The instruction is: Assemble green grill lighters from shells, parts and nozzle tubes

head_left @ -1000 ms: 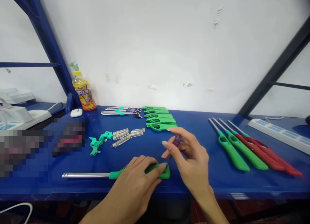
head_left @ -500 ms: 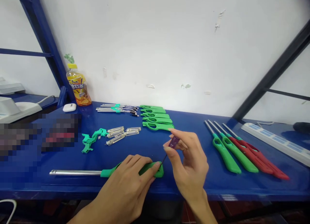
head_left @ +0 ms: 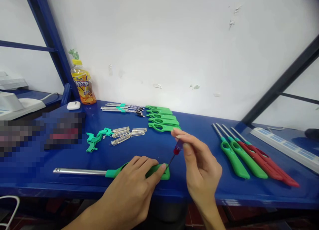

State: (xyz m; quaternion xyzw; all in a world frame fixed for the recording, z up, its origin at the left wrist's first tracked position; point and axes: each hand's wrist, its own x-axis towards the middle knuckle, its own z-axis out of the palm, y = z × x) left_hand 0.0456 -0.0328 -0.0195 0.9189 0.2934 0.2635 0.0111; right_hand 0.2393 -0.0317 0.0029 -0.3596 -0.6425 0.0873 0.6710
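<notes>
A green gas lighter with a long metal tube point(head_left: 79, 172) lies flat near the table's front edge. My left hand point(head_left: 136, 187) is closed over its handle and presses it to the table, hiding much of the middle. In my right hand point(head_left: 203, 167) a small screwdriver point(head_left: 177, 148) with a purple and red handle is pinched between thumb and fingers. Its thin shaft slants down to the butt end of the green handle, beside my left fingertips. Whether the tip sits on a screw is too small to tell.
Behind lie green handle shells point(head_left: 163, 118), metal tubes with wires point(head_left: 122, 108), clear fuel tanks point(head_left: 128, 134) and green triggers point(head_left: 97, 138). At right are assembled green and red lighters point(head_left: 256, 157) and a power strip point(head_left: 286, 147). A drink bottle point(head_left: 83, 84) and white earphone case point(head_left: 73, 105) stand at left.
My right thumb and fingers have shifted on the screwdriver handle, showing its red lower part. The screwdriver's tip stays at the lighter's butt end. My left hand keeps its hold, and the view has shifted slightly.
</notes>
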